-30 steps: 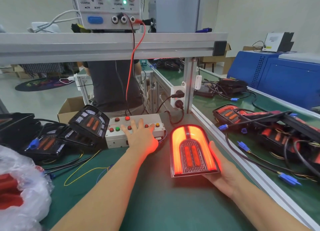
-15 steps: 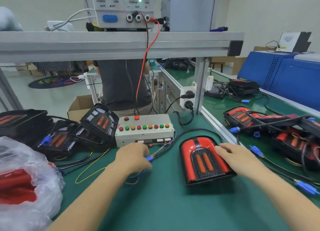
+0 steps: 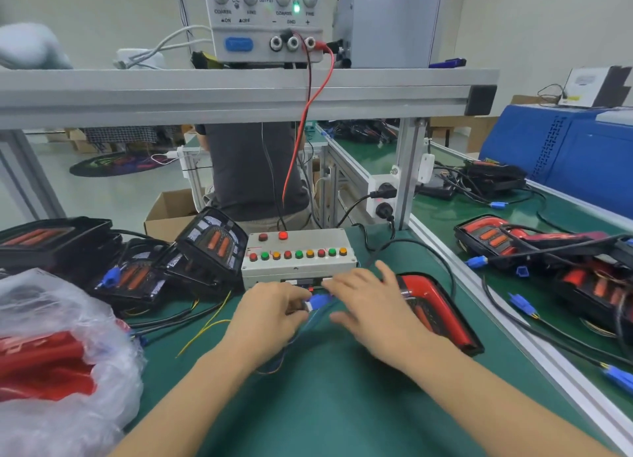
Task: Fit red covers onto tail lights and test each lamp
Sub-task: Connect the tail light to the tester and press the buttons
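My left hand (image 3: 270,314) pinches the blue connector (image 3: 319,301) before the test box (image 3: 298,256), steadying it, I judge, for unplugging. My right hand (image 3: 371,311) reaches it, fingers spread, above the covered tail light (image 3: 436,314) lying unlit on the surface (image 3: 325,405).

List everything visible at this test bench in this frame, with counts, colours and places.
tail light with red cover: one, red and black, unlit, on the green mat right of centre
blue connector: one, between both hands
button box: one, grey, red, green and amber buttons, behind the hands
uncovered tail lights: several, black, piled at left
plastic bag of red covers: one, clear, near left
power supply: one, grey, green lamp lit, on the shelf
covered tail lights: several, red, on the right-hand bench
another person: one, dark shirt, behind the bench
left hand: fingers pinching the connector
right hand: fingers spread, reaching to the connector
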